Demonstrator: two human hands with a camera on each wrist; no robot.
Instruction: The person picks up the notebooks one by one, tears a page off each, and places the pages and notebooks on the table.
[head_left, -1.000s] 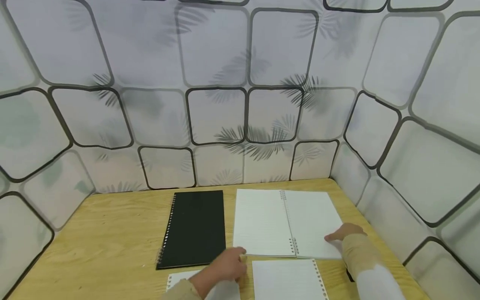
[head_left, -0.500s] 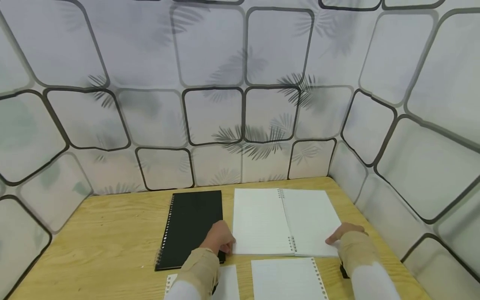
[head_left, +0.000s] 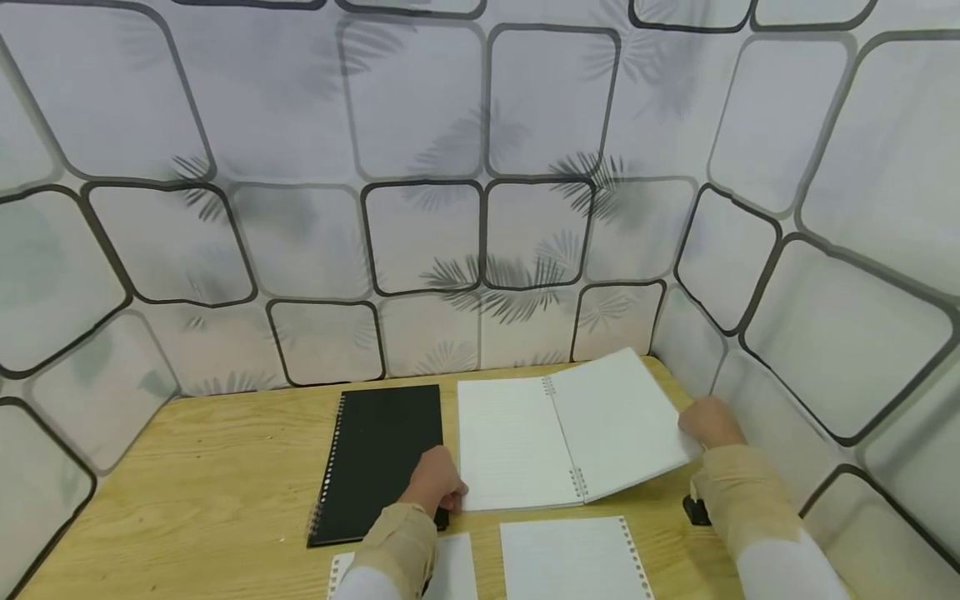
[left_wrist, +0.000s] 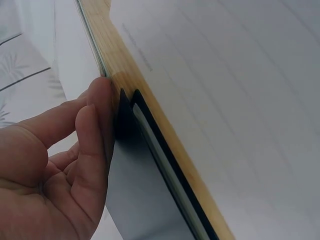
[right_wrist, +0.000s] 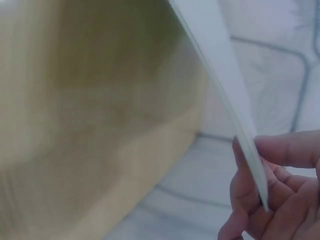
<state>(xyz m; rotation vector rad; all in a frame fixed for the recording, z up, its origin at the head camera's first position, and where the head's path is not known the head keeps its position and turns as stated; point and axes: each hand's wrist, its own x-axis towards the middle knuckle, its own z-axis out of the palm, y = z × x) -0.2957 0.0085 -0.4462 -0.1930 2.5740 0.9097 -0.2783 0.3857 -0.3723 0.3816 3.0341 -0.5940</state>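
Note:
An open spiral notebook point(head_left: 513, 442) with white lined pages lies at the centre right of the table in the head view. Its right half point(head_left: 618, 421) is raised and tilted off the wood. My right hand point(head_left: 712, 423) pinches that half by its outer edge; in the right wrist view the thumb and fingers point(right_wrist: 245, 185) grip a thin stack from both sides. At the notebook's lower left corner, my left hand point(head_left: 437, 479) has curled fingers holding the edge. Under that hand lies the right side of a closed black spiral notebook point(head_left: 382, 450).
Two loose punched sheets lie at the front: a lined sheet point(head_left: 573, 554) and another sheet point(head_left: 453, 567) partly under the left sleeve. The wooden table point(head_left: 225, 467) meets patterned fabric walls point(head_left: 420, 233) at the back and right. A black strap piece point(head_left: 696, 510) shows at the right wrist.
My left hand has moved from the front sheet up to the open notebook's lower left corner. My right hand has moved up and right, lifting the notebook's right half.

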